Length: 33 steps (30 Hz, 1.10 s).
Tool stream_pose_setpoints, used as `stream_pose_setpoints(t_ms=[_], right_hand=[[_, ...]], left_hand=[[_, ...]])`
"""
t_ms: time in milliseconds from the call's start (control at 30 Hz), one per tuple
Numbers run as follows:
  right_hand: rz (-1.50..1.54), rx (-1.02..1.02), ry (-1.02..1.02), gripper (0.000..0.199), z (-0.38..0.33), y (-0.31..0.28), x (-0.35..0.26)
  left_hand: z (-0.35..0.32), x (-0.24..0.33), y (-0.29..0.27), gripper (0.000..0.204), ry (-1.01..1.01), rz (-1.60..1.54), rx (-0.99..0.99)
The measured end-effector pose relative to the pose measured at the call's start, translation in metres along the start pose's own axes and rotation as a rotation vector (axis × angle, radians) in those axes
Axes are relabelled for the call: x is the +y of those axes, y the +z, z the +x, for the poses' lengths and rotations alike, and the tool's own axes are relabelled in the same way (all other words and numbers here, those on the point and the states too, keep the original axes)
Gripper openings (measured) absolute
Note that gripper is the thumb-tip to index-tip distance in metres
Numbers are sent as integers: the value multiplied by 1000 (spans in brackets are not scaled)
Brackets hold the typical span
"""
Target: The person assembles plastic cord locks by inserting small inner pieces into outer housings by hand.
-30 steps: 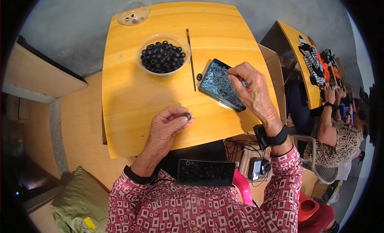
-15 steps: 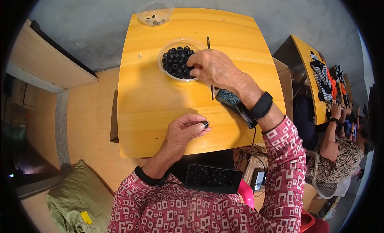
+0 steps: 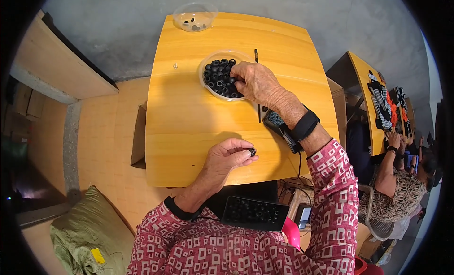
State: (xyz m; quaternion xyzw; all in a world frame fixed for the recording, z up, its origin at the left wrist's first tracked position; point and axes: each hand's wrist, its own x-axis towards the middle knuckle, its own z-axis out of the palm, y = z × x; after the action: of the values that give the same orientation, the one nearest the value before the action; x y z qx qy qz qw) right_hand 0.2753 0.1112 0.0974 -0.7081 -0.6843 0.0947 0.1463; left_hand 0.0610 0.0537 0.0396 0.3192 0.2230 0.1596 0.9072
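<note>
Near the table's front edge my left hand (image 3: 221,161) pinches a small black bead-like piece (image 3: 252,152) with a hole in it between thumb and fingertips. Farther off, my right hand (image 3: 261,83) reaches over the right rim of a clear plastic bowl (image 3: 201,67). Its fingers are drawn together among the black pieces (image 3: 219,78) heaped there, round with open centres. Whether those fingertips grip one is hidden. Beneath the right wrist lies a dark container (image 3: 274,118) of tiny blue-grey bits, partly covered by the forearm.
A clear bowl (image 3: 195,25) with a few small pieces stands at the far left of the yellow table (image 3: 189,133). A thin black rod (image 3: 256,55) lies behind the right hand. A dark-screened device (image 3: 255,213) is before my torso. Another person (image 3: 402,185) sits at right.
The whole view has shifted slightly, moving the table to the right in the picture. My right hand stays at the bowl with fingers drawn together; my left keeps hold of its black piece.
</note>
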Motion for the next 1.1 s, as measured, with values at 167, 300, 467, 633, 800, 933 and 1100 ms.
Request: stream_pose_setpoints(t_ms=[167,300,467,633,800,933,1100], right_hand=[[-25,10,-26,22,1,8,-5],[46,124,-50,23,1,12,-8],[-60,99,-189,24,0,13,-11],[44,285,-135,16,0,-6,8],[189,242,98,16,0,-26,21],[243,326,98,16,3,-19,18],[-22,289,-17,15,4,-15,15]], left_hand=[[2,-4,0,17,-19,9,37],[1,-1,2,18,14,1,36],[1,-1,1,18,6,-8,34],[1,0,1,18,0,-26,41],[-1,4,4,18,-14,1,40],[-1,3,4,17,-13,-10,31],[-1,0,1,17,5,-13,10]])
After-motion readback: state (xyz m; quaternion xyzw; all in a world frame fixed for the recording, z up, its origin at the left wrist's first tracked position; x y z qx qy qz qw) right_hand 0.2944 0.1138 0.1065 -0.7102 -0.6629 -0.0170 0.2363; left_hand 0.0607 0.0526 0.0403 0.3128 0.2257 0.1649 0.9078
